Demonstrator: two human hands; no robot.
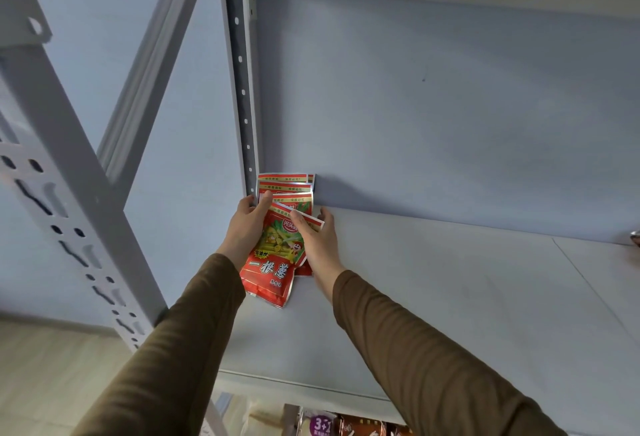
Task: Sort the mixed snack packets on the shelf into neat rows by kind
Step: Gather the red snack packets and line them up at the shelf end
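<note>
A grey metal post (83, 172) with holes stands at the left. Next to it the left hand (247, 227) holds the left side of the front red packet (273, 262). Its fingers curl round the packet's edge, and the thumb (265, 200) presses on the top. More red packets (285, 189) of the same kind stand in a row behind it, in the back left corner of the white shelf (450, 297). The right hand (320, 241) pinches the front packet's top right corner, with bent fingers. Other snack packets (346, 423) peek out under the shelf's front edge.
</note>
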